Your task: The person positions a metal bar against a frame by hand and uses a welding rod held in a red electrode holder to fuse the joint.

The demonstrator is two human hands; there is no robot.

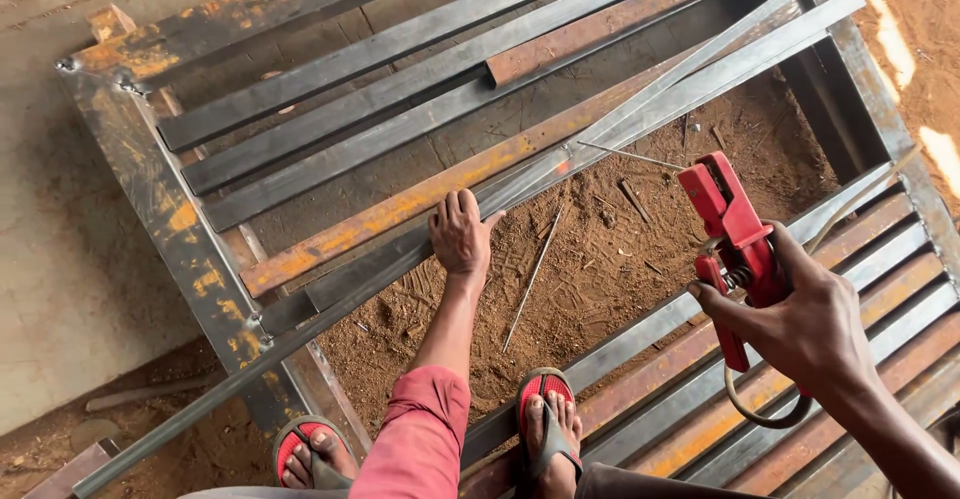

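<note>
The left hand [461, 234] lies flat on a long grey metal bar [400, 259] in the middle, fingers close together. The right hand [810, 324] is on the right, fingers wrapped tight around a red welding clamp [735, 229] with a thin rod [630, 156].
</note>
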